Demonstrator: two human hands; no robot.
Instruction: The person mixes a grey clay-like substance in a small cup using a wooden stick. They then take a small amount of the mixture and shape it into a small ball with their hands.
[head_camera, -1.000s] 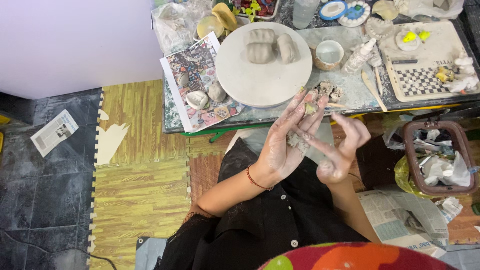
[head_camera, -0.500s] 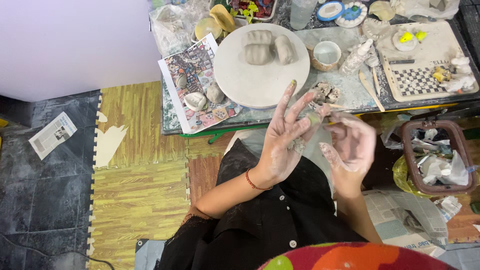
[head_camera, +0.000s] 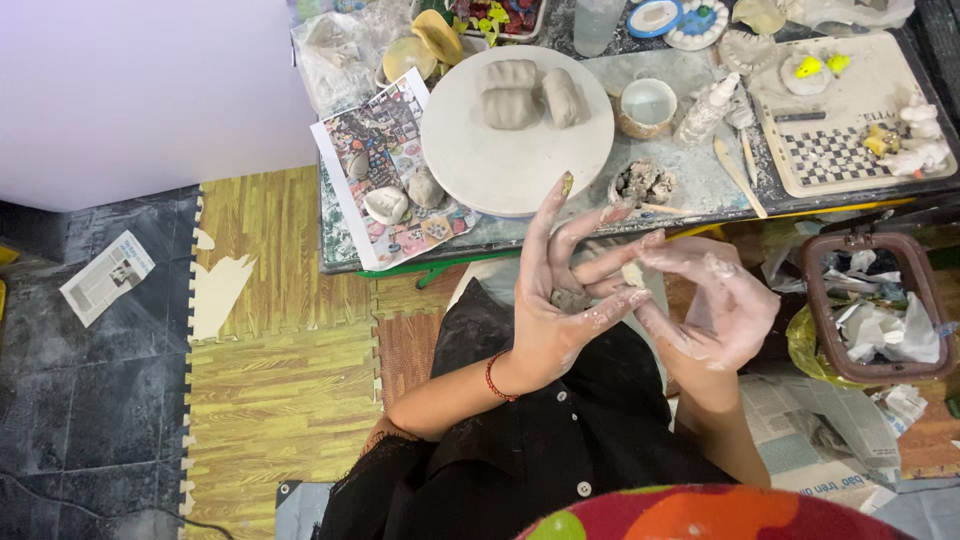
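Note:
My left hand (head_camera: 556, 290) is raised over my lap, palm up and fingers spread, with a small grey lump of clay (head_camera: 570, 298) resting in the palm. My right hand (head_camera: 710, 300), smeared with wet clay, is beside it with fingertips touching the left fingers and pinching a tiny pale bit of clay (head_camera: 632, 274). Beyond both hands, on the low table, a round white board (head_camera: 455, 150) carries three shaped grey clay blocks (head_camera: 508, 94).
A printed colour sheet (head_camera: 375, 145) with small clay pieces lies left of the board. A bowl of water (head_camera: 647, 106), a bowl of clay scraps (head_camera: 640, 183), wooden tools (head_camera: 738, 176) and a checkered tray (head_camera: 850, 160) sit right. A brown bin (head_camera: 868, 300) with paper stands at my right.
My hands have shifted from pressed together near the table edge to slightly apart and lower. The left fingers have spread wide, and the right fingertips now pinch at them.

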